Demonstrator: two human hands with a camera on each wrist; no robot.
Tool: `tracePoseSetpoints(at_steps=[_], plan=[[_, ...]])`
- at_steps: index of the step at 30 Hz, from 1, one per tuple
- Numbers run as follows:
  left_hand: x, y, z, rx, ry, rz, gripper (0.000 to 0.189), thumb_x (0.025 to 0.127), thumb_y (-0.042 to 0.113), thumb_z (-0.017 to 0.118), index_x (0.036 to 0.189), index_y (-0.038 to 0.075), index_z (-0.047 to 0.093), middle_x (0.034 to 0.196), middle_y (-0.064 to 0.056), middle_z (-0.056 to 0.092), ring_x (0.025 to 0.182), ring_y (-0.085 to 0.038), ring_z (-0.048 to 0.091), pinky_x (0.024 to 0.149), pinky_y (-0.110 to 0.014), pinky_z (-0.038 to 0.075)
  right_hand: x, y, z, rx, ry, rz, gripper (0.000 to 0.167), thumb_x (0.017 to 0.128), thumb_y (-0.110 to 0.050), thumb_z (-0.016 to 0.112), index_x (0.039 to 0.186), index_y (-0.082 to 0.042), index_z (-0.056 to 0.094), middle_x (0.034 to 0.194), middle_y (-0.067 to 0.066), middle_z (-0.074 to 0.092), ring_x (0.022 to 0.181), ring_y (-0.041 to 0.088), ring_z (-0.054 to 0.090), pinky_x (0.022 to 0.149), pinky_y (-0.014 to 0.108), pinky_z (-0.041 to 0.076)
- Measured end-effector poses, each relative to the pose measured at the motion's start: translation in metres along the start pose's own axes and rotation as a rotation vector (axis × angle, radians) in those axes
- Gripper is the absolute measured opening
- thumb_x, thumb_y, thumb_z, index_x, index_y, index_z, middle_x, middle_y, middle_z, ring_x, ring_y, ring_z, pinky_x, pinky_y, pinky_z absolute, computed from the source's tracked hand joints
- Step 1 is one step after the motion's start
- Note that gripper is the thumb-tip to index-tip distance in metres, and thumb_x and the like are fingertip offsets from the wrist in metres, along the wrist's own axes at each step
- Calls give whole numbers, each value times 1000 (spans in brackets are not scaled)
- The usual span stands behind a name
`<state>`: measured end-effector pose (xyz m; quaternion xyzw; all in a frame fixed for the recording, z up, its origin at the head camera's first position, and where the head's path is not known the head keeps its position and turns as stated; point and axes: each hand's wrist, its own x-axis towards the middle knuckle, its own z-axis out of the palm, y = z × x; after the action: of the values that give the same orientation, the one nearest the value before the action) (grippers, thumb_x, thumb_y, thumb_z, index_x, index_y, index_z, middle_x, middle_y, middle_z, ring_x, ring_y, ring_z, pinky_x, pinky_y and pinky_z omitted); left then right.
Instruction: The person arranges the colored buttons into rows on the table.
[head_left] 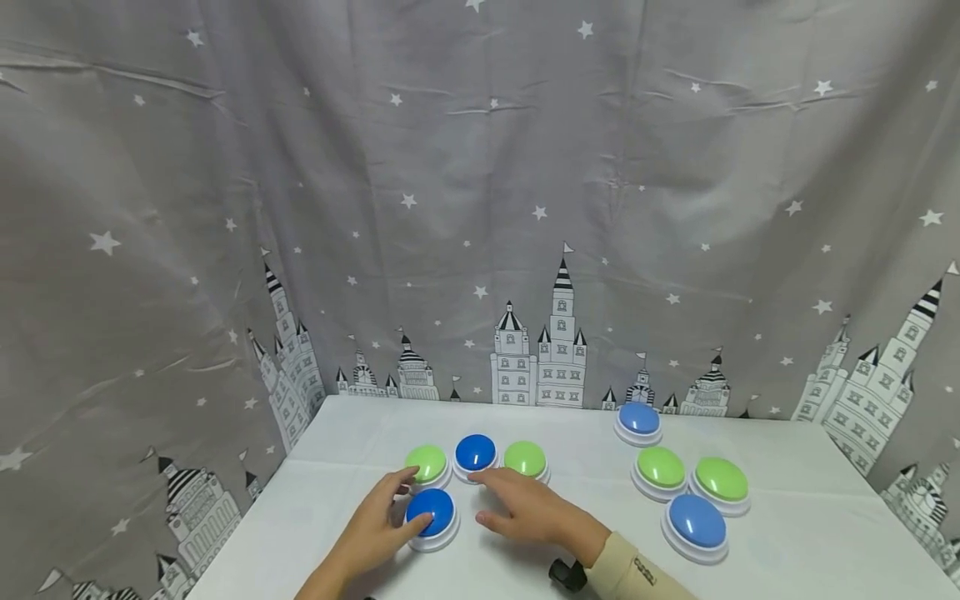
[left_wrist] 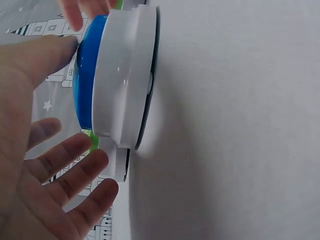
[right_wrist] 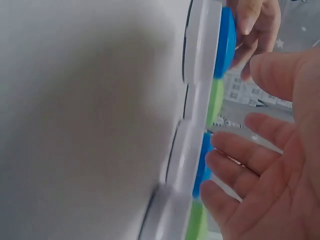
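1. the front blue button (head_left: 431, 512) is the landmark; it sits dome up in its white base on the worktop (head_left: 360, 433).
2. the left hand (head_left: 378, 521) is around its left side, fingers spread wide, thumb over the dome's edge; i cannot tell whether it presses.
3. the right hand (head_left: 532, 512) is to its right, fingers apart and holding nothing, near the rear blue button (head_left: 476, 452), which stands behind and right of it.
4. the left green button (head_left: 426, 462) is just behind it, the right green button (head_left: 525, 457) farther right, and four more buttons (head_left: 661, 467) well to its right.
5. handling, by judgement: light, stiff plastic, its glossy dome slippery and likely to give when pressed; best held by opposite sides of the base.
6. writing: the sleeve (head_left: 626, 571) to its right carries dark lettering too small to read; no brand shows on the buttons.
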<state>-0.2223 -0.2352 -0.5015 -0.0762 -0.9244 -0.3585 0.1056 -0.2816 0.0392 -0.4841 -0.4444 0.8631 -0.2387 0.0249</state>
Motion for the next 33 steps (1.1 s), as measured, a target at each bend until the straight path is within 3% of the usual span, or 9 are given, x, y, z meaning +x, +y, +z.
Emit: tracePoseSetpoints(at_steps=[8,12,16,23,33], plan=[[-2,-1,-2,-77,-70,27,73,79,45,82,137,12,52,124,-1,61,115,-21,58,96,-42,50,7,-7,14,216,-114,-97,53,104,-34,50,150,-12,40,149,-1,46,138,13,39,113,33,34],[-3,-2,-7,-99,-105,51,71,76,43,84,133,13,56,123,2,62,114,-21,58,96,-39,51,11,-9,17,257,-150,-121,53,105,-34,48,152,-14,37,153,-2,41,141,12,34,114,32,30],[-3,-4,-10,-103,-111,74,71,72,44,85,131,15,58,125,1,62,113,-22,59,96,-39,51,13,-10,18,284,-156,-102,54,104,-35,49,153,-16,36,154,-3,38,142,13,31,116,33,28],[-3,-9,-8,-126,-122,49,74,69,43,88,132,18,60,128,-1,63,113,-22,60,97,-41,50,14,-11,19,395,-175,-80,54,103,-32,52,152,-14,37,154,-3,38,143,13,29,116,33,26],[-11,-8,-2,-134,-173,77,72,70,45,87,130,16,61,127,-2,63,107,-16,62,94,-39,52,-2,-15,17,443,-220,-37,58,98,-38,60,149,-17,41,152,-5,40,141,11,33,115,34,29]])
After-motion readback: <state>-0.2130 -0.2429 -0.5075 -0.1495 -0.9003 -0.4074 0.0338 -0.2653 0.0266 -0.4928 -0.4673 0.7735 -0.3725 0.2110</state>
